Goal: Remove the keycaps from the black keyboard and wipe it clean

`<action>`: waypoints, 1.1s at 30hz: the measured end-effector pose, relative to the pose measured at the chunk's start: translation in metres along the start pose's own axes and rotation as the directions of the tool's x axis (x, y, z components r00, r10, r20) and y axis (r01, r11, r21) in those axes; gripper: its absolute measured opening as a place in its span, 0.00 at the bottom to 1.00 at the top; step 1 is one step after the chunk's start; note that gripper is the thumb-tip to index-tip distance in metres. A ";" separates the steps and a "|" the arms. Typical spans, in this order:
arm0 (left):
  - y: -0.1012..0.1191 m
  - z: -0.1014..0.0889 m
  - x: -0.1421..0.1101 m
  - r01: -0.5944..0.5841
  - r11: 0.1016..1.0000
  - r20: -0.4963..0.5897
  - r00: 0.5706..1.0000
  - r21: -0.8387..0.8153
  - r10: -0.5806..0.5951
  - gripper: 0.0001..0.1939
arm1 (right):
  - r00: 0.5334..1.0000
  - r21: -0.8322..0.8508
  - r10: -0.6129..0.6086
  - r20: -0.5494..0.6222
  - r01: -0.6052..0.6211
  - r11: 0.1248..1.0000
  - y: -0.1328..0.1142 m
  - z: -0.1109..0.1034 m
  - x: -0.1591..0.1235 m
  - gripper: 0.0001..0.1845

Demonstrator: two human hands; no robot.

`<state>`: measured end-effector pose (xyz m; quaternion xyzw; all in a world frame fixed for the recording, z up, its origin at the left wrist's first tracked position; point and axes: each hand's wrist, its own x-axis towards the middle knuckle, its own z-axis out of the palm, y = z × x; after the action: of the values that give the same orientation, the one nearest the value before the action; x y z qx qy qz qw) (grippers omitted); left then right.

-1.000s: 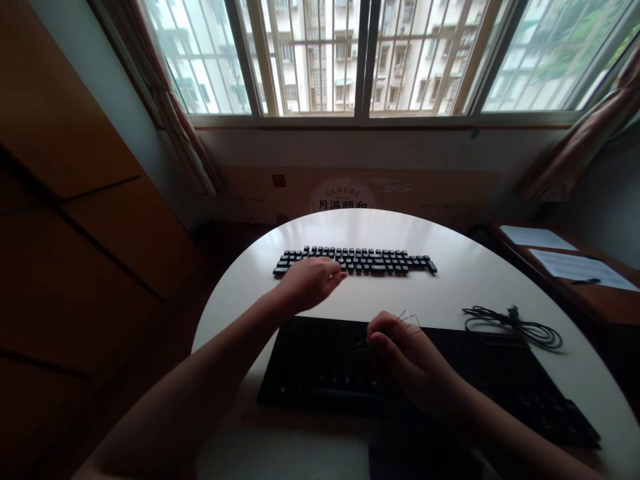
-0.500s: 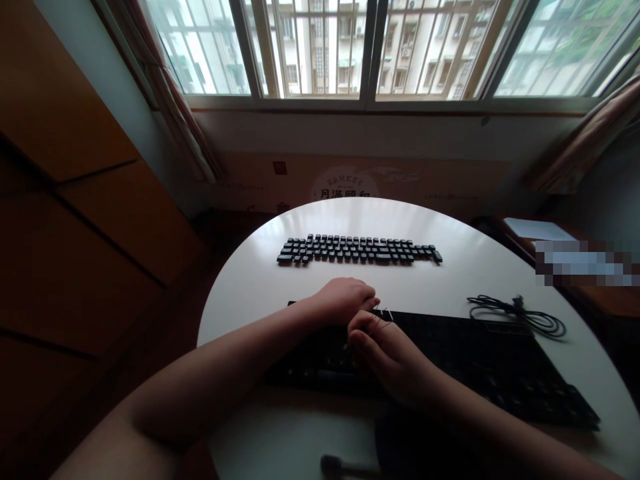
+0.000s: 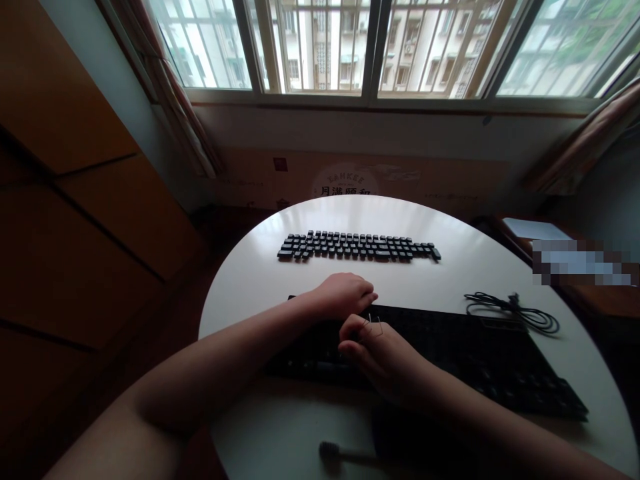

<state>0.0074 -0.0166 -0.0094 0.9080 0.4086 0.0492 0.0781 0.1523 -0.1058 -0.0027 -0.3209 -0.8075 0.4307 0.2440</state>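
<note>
A black keyboard base (image 3: 475, 357) lies across the near side of a round white table (image 3: 250, 293). Its removed black keycaps (image 3: 357, 245) are laid out in rows farther back. My left hand (image 3: 343, 295) rests over the keyboard's far left edge, fingers curled down; what is under them is hidden. My right hand (image 3: 380, 357) is closed on a thin wire keycap puller (image 3: 374, 323), held just above the keyboard's left part, right next to my left hand.
A coiled black cable (image 3: 510, 315) lies on the table at the right. A small dark brush (image 3: 345, 455) sits at the near edge. Papers lie on a side desk (image 3: 540, 230) at the right. A wooden cabinet (image 3: 75, 200) stands to the left, windows behind.
My left hand drew back from the keycap rows to the keyboard's far edge. My right hand shifted left with the wire puller. The view tilted down, showing the brush.
</note>
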 end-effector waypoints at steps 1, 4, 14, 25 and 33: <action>0.000 0.001 0.000 0.000 1.000 -0.004 1.000 0.001 0.000 0.19 | 1.000 -0.025 -0.018 0.004 0.018 1.000 -0.001 0.000 0.000 0.08; 0.001 0.001 0.000 0.008 1.000 -0.004 1.000 -0.004 -0.008 0.19 | 0.998 -0.097 -0.067 0.011 0.067 0.993 -0.002 0.002 -0.001 0.09; 0.003 -0.004 -0.003 0.017 1.000 0.000 1.000 -0.008 -0.017 0.18 | 0.979 -0.057 -0.178 -0.104 0.173 0.983 0.008 0.010 -0.008 0.16; 0.001 -0.018 -0.007 -0.010 0.987 -0.089 0.996 -0.160 -0.004 0.14 | 0.954 0.236 0.090 -0.284 -0.022 0.972 0.012 -0.039 -0.013 0.18; 0.005 -0.041 -0.022 -0.196 0.915 -0.141 0.978 -0.354 0.155 0.11 | 0.946 -0.155 -0.043 -0.321 -0.008 0.988 0.018 -0.061 -0.013 0.15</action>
<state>-0.0097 -0.0325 0.0316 0.9064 0.3128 0.1811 0.2185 0.2075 -0.0745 0.0112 -0.3979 -0.7903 0.3060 0.3515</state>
